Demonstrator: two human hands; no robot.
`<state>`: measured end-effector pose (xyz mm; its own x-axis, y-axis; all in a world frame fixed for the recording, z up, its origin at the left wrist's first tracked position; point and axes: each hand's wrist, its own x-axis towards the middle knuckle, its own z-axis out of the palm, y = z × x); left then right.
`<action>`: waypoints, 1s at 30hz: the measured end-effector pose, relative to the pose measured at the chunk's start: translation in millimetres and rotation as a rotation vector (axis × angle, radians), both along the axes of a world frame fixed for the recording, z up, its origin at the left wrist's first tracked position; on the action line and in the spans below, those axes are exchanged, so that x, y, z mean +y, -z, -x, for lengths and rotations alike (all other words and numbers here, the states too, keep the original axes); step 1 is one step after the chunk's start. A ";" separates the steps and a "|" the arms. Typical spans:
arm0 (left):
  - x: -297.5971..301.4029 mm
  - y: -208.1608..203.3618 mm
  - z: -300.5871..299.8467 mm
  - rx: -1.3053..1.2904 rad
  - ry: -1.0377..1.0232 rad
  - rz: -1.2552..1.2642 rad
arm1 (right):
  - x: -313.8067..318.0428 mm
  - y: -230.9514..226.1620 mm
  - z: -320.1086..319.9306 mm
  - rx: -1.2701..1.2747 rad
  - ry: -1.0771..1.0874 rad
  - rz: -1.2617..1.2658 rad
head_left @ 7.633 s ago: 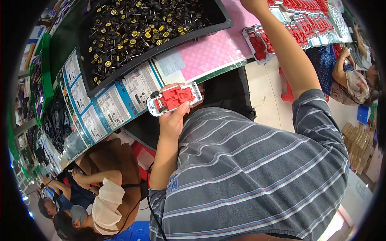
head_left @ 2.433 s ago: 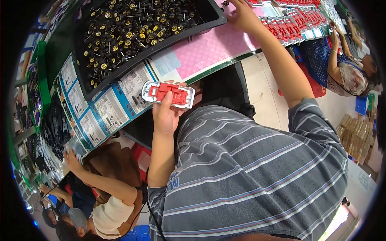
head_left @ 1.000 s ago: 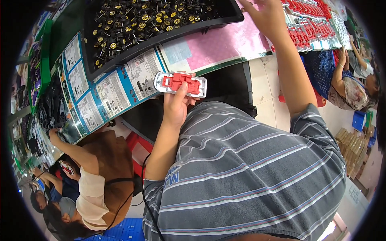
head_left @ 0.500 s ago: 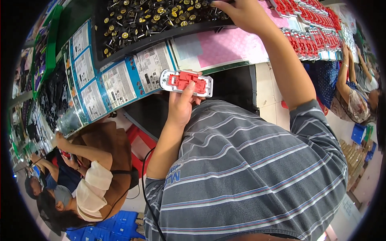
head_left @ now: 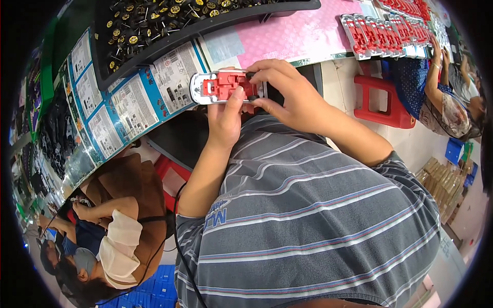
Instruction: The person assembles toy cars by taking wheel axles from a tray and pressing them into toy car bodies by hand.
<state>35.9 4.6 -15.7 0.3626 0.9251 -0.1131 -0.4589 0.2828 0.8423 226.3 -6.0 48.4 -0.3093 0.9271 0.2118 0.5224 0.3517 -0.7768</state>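
Observation:
My left hand point(head_left: 225, 123) grips a toy car body point(head_left: 220, 86) from below, thumb on top. The body lies underside up, a red base inside a white-silver shell. At its right end my right hand point(head_left: 295, 100) closes its thumb and fingers round a wheel axle point(head_left: 252, 98) with black wheels, set across the red base. The fingers partly hide the axle and the far wheel. Beyond my hands stands a black tray point(head_left: 205, 32) heaped with axles bearing black wheels with yellow hubs.
Rows of similar car bodies point(head_left: 367, 36) lie at the far right, past a pink sheet point(head_left: 292, 33). Printed sheets point(head_left: 136, 97) cover the table at left. A red stool point(head_left: 385, 109) stands at right. People sit on both sides, one person point(head_left: 120, 236) close at left.
My right hand has come back from the wheel tray to the car body, bringing a wheel axle onto its right end. My left hand keeps its hold, and the view has shifted slightly.

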 end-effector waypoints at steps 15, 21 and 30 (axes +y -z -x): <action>-7.9 -3.7 11.9 -0.024 -0.064 -0.038 | 8.1 -10.0 6.7 0.063 -0.039 0.008; -13.2 12.2 7.5 -0.036 -0.056 -0.028 | 15.9 -26.1 17.5 0.151 -0.027 -0.042; -19.3 11.1 -2.8 0.192 0.021 -0.198 | 27.2 -7.2 39.6 -0.026 -0.010 -0.139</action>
